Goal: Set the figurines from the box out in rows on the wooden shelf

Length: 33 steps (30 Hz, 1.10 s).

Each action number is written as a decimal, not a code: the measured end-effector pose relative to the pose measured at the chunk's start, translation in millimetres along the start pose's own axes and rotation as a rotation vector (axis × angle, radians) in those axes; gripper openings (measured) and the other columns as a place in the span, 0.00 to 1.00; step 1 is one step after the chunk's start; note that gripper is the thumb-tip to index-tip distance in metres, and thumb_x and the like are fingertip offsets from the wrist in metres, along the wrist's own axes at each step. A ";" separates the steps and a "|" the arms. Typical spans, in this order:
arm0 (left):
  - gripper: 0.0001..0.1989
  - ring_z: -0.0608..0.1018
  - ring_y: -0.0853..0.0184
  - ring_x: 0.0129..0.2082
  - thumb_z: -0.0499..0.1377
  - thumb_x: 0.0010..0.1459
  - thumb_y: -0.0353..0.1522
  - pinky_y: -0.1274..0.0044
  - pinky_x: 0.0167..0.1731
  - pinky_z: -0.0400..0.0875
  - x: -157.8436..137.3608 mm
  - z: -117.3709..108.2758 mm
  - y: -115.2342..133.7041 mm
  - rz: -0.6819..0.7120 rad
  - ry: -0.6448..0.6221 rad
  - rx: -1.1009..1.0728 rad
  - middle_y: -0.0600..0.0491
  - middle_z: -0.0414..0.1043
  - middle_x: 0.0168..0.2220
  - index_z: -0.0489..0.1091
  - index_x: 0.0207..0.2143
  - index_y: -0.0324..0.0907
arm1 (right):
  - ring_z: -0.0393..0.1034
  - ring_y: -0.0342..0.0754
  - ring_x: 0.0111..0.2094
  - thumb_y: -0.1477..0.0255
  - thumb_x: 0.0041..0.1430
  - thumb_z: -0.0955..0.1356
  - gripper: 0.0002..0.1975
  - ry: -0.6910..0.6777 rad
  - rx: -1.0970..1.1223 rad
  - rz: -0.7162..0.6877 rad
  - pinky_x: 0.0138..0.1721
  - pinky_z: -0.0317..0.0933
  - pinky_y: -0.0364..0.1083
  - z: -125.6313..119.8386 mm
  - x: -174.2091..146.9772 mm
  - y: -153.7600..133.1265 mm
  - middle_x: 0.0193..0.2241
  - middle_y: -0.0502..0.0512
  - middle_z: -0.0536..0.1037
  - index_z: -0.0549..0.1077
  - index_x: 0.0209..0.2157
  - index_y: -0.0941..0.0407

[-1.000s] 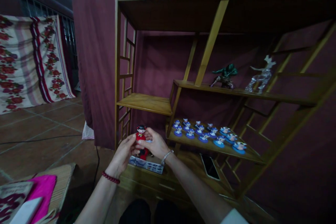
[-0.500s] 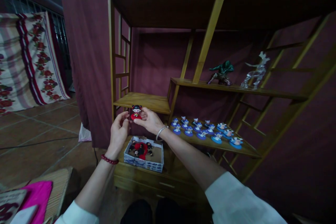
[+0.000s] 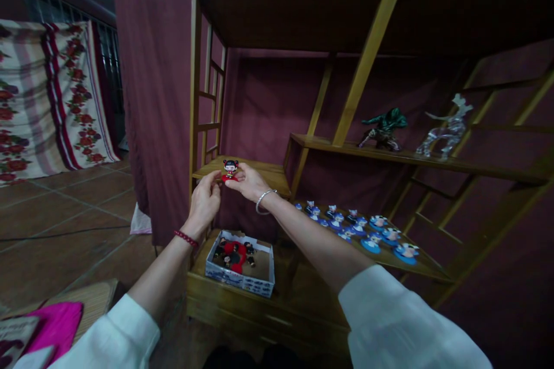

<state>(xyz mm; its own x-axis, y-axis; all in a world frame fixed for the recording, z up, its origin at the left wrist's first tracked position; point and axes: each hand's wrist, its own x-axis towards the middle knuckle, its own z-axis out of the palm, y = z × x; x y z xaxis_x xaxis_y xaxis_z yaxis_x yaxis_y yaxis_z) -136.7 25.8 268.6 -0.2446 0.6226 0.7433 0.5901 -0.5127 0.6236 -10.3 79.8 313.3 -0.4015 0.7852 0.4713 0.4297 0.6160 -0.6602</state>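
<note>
A small red-and-black figurine (image 3: 230, 169) with two hair buns stands upright on a red round base. My right hand (image 3: 249, 183) pinches that base from the right, thumb in front. On the other side, my left hand (image 3: 205, 199) has its fingers curved and slightly apart, the tips beside the base's left edge; whether they touch it is hard to see. Both hands are at the front of a small wooden shelf (image 3: 259, 169). Below them, an open cardboard box (image 3: 240, 285) holds several similar red and black figurines (image 3: 236, 255).
Several blue and purple figurines (image 3: 372, 241) stand on a lower shelf to the right. Above them are a green-caped statue (image 3: 384, 128) and a clear deer-like figure (image 3: 448, 127). A wooden upright (image 3: 366, 69) divides the cabinet. At lower left lies pink cloth (image 3: 60, 323).
Both hands have moved forward with the figurine, bringing it over the small shelf's front. My left fingertips are closer to its base. The view has shifted slightly left.
</note>
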 end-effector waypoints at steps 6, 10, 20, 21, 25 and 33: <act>0.17 0.71 0.65 0.43 0.47 0.51 0.23 0.71 0.45 0.65 15.7 0.3 -3.0 0.098 -0.059 0.210 0.48 0.71 0.41 0.65 0.43 0.38 | 0.68 0.42 0.30 0.68 0.43 0.70 0.24 0.044 -0.131 0.057 0.33 0.60 0.41 -1.7 15.3 4.3 0.30 0.49 0.74 0.64 0.44 0.55; 0.17 0.71 0.64 0.41 0.48 0.49 0.22 0.71 0.44 0.64 25.7 1.2 -8.3 0.185 -0.118 0.394 0.49 0.72 0.39 0.68 0.41 0.38 | 0.68 0.42 0.31 0.67 0.42 0.70 0.27 0.063 -0.223 0.102 0.32 0.60 0.41 -3.7 28.4 9.6 0.32 0.50 0.74 0.62 0.46 0.54; 0.20 0.70 0.66 0.43 0.47 0.51 0.23 0.75 0.45 0.62 55.8 3.0 -21.5 0.267 -0.262 0.536 0.50 0.71 0.43 0.66 0.45 0.40 | 0.69 0.44 0.32 0.68 0.41 0.70 0.31 0.087 -0.304 0.147 0.32 0.60 0.40 5.9 62.2 25.7 0.35 0.50 0.74 0.59 0.50 0.53; 0.20 0.70 0.67 0.43 0.47 0.51 0.23 0.75 0.45 0.63 58.7 3.3 -22.6 0.268 -0.283 0.535 0.51 0.71 0.43 0.66 0.46 0.41 | 0.69 0.44 0.33 0.68 0.41 0.70 0.31 0.086 -0.315 0.159 0.32 0.60 0.41 6.5 63.5 25.2 0.36 0.51 0.74 0.59 0.50 0.53; 0.21 0.70 0.66 0.41 0.46 0.51 0.23 0.75 0.43 0.64 66.9 6.6 -28.0 0.264 -0.340 0.539 0.52 0.71 0.42 0.67 0.46 0.42 | 0.69 0.46 0.37 0.69 0.40 0.70 0.32 0.068 -0.360 0.187 0.36 0.60 0.42 7.9 66.7 24.2 0.37 0.52 0.75 0.59 0.49 0.55; 0.20 0.70 0.67 0.39 0.45 0.52 0.24 0.76 0.40 0.64 69.6 14.6 -41.7 0.276 -0.314 0.595 0.52 0.71 0.38 0.69 0.43 0.45 | 0.69 0.44 0.36 0.69 0.37 0.72 0.30 0.047 -0.322 0.204 0.36 0.61 0.41 10.0 74.3 35.4 0.36 0.52 0.75 0.63 0.46 0.56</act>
<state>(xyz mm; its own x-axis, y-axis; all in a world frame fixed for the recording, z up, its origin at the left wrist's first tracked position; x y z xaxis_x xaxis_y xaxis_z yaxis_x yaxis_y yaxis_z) -167.1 99.2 290.8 0.1536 0.7031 0.6943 0.9387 -0.3233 0.1198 -33.1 159.3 319.1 -0.2468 0.8913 0.3802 0.7320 0.4286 -0.5296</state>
